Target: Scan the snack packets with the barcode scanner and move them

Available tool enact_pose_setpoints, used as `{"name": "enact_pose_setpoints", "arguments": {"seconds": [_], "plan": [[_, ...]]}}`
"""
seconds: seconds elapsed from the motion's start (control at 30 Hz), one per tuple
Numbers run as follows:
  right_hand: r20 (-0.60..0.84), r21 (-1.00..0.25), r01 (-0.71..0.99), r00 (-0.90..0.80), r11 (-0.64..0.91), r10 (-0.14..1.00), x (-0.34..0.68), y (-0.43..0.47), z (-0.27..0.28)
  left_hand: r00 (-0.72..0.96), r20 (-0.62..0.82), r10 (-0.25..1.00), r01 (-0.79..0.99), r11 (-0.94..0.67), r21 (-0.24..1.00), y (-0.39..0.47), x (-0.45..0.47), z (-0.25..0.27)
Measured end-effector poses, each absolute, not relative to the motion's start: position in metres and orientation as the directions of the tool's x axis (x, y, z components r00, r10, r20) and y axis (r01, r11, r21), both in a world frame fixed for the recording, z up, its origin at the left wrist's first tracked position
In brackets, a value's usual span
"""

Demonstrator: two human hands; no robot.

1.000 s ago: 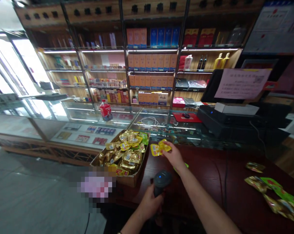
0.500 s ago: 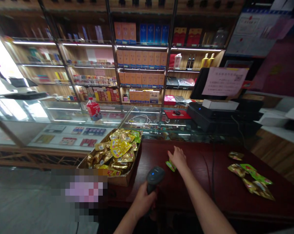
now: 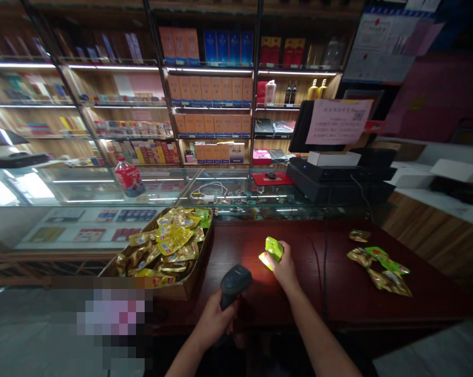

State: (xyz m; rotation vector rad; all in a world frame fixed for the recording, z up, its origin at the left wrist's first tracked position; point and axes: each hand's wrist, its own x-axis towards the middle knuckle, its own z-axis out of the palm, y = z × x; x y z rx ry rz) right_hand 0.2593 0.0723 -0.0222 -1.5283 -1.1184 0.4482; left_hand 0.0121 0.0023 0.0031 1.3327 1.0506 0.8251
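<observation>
My left hand (image 3: 216,316) is wrapped round the handle of a dark barcode scanner (image 3: 235,279), its head tilted to the right. Light from it falls on the table and on a green snack packet (image 3: 274,248). My right hand (image 3: 285,268) grips that packet just above the dark red table (image 3: 256,303). To the left stands a cardboard box (image 3: 200,268) filled with gold, yellow and green snack packets (image 3: 173,238). Several more gold and green packets (image 3: 386,262) lie at the table's right side.
Behind the table runs a glass counter (image 3: 169,201) bearing a red-labelled bottle (image 3: 128,178), a white cable (image 3: 210,191) and a mouse on a red pad (image 3: 283,179). A monitor with a paper sheet (image 3: 336,123) stands at the right. A dark cord (image 3: 326,262) crosses the table.
My right hand has lifted the green packet and tilted it towards the scanner. The scanner's light has come on. The whole view has shifted to the right.
</observation>
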Motion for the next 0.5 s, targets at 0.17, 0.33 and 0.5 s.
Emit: {"name": "enact_pose_setpoints", "arguments": {"seconds": [0.17,0.33,0.5], "plan": [[0.252,-0.951,0.285,0.503,0.117,0.826,0.260,0.073,-0.020,0.333,-0.128,0.934,0.086,0.105,0.991,0.002,0.011,0.003],[0.237,-0.965,0.216,0.483,0.148,0.843,0.261,0.075,-0.026,0.342,-0.133,0.930,0.078,0.113,0.991,0.001,0.011,0.005],[0.239,-0.970,0.166,0.545,0.177,0.803,0.274,0.082,-0.045,0.347,-0.134,0.928,0.062,0.120,0.991,0.000,0.013,0.005]]}}
